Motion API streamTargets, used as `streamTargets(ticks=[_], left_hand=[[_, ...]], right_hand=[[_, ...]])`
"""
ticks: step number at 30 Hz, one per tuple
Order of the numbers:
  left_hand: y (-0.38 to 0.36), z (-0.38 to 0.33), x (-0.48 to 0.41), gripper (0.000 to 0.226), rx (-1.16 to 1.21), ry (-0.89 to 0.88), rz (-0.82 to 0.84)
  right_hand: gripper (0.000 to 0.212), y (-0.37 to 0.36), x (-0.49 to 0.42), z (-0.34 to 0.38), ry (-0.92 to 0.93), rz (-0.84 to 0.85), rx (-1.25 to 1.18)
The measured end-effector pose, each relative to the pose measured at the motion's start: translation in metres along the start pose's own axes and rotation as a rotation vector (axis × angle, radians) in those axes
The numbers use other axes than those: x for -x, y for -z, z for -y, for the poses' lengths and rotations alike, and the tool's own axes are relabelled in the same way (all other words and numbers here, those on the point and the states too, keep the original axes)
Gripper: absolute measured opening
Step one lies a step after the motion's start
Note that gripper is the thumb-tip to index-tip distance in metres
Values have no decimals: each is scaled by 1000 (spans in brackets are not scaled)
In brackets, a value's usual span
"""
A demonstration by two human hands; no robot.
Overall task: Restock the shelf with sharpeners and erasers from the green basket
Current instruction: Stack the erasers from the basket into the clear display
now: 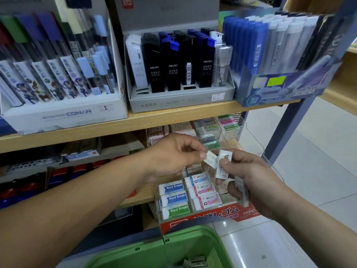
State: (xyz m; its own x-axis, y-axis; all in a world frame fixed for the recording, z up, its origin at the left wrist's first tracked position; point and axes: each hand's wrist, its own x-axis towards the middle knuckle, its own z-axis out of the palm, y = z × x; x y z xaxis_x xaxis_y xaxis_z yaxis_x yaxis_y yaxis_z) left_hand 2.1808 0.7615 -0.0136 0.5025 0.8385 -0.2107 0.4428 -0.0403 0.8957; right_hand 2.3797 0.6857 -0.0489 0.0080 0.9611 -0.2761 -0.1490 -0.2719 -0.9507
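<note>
From my head camera, my left hand (172,153) pinches a small pale eraser (211,159) by one end, touching the white eraser (222,168) that my right hand (251,178) grips under the thumb. Both hover above the clear eraser tray (157,207) on the lower shelf (143,192); the green basket (135,248) sits below, nearest me.

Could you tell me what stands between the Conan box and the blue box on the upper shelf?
A grey display tray of black lead cases, in the head view.
</note>
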Motion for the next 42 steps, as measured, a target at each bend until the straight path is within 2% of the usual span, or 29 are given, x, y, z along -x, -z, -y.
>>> streamTargets(ticks=[4, 6, 9, 16, 21, 26, 30, 32, 35, 38, 42], left_hand=[[-1, 0, 7, 15, 117, 38, 86], [-3, 1, 7, 18, 111, 23, 59], [2, 5, 4, 17, 151, 10, -12], [6, 3, 9, 24, 184, 49, 10], [-9, -2, 7, 24, 59, 56, 46], [-43, -14, -9, 46, -133, -25, 115], [-62, -13, -23, 21, -412, -150, -81], [-71, -8, -28, 17, -444, -179, -159], [-84, -1, -32, 17, -447, -239, -184], [-89, 5, -30, 16, -590, -341, -215], [-85, 2, -23, 11, -590, -301, -159]], right_hand=[[20, -3, 1, -1, 27, 20, -5], [20, -5, 2, 0, 32, 29, 0], [21, 1, 0, 2, 27, -57, -39], [15, 2, 1, 5, 50, -197, 26], [14, 9, 2, 12, 162, -398, 145], [13, 24, 12, 18, 147, -478, 64], [9, 33, 24, 18, 112, -451, 21], [9, 36, 29, 18, 98, -432, 17], [7, 40, 32, 18, 98, -430, 12], [8, 45, 33, 16, 96, -441, -14], [10, 48, 32, 13, 102, -435, -29]])
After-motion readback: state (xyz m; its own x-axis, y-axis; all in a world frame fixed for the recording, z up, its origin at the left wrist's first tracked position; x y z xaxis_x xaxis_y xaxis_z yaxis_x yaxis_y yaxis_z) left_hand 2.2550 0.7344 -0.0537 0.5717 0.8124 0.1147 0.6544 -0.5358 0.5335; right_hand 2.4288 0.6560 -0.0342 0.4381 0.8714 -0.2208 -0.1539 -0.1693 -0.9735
